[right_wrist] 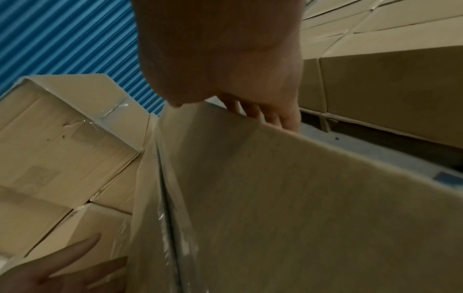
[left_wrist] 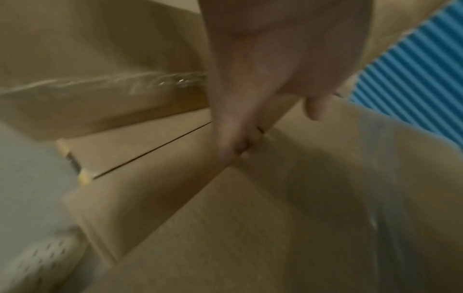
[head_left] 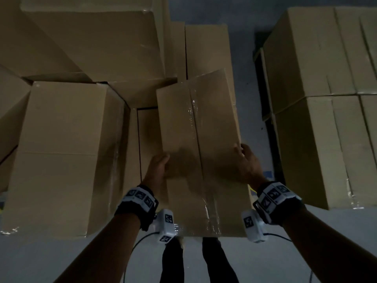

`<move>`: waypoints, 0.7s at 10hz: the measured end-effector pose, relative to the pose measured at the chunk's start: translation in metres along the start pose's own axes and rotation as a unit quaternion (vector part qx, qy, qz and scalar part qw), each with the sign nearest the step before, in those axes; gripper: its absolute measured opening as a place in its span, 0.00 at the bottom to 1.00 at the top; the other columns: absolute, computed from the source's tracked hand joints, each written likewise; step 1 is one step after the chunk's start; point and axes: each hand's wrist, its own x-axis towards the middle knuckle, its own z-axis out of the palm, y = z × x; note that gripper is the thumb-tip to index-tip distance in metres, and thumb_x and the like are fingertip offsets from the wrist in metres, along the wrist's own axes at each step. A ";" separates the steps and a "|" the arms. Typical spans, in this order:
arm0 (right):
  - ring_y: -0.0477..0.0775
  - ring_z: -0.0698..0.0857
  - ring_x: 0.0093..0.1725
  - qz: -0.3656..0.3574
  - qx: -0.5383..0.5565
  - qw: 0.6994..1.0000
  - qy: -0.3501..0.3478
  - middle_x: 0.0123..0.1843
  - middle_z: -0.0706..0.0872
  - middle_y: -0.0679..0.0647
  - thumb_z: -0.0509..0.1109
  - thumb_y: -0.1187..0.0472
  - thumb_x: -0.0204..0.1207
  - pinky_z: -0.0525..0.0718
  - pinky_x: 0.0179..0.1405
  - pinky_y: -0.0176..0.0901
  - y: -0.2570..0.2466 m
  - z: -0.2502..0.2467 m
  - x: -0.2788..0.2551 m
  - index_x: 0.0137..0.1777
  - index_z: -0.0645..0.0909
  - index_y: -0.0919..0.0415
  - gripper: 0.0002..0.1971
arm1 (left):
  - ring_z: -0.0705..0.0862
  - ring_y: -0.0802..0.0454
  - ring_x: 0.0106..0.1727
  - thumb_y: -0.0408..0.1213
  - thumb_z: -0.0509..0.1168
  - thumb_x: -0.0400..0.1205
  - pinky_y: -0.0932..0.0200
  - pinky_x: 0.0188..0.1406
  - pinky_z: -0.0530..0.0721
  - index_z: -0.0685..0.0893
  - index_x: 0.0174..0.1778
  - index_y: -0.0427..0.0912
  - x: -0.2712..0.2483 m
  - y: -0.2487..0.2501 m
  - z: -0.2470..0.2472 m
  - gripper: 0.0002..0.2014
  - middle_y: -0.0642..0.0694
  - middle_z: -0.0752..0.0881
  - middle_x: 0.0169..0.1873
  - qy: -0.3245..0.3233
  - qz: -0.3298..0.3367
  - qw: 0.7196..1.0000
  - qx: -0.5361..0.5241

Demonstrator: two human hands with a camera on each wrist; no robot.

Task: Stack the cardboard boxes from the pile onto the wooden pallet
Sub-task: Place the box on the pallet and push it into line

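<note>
Grey concrete floor (head_left: pixel 61 258) runs under a dim storeroom with a blue corrugated wall (right_wrist: pixel 62 49). I'm holding one taped cardboard box (head_left: pixel 195 152) up in front of me, above the pile (head_left: pixel 67 144). My left hand (head_left: pixel 157 168) grips its left edge, my right hand (head_left: pixel 247 166) wraps fingers (right_wrist: pixel 273 115) over the right edge. Strapped stacks (head_left: pixel 318 99) stand well apart on the right.

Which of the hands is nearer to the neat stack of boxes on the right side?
The right hand. It grips the held box's right edge, facing the neat stack; the left hand grips the far edge.
</note>
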 end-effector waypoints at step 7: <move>0.53 0.82 0.60 -0.041 0.120 0.989 0.080 0.59 0.80 0.47 0.72 0.43 0.78 0.83 0.64 0.55 -0.038 -0.148 -0.204 0.78 0.67 0.51 0.32 | 0.72 0.46 0.80 0.66 0.72 0.75 0.48 0.70 0.76 0.56 0.88 0.55 -0.270 0.071 0.039 0.50 0.50 0.71 0.82 0.020 0.201 0.974 0.106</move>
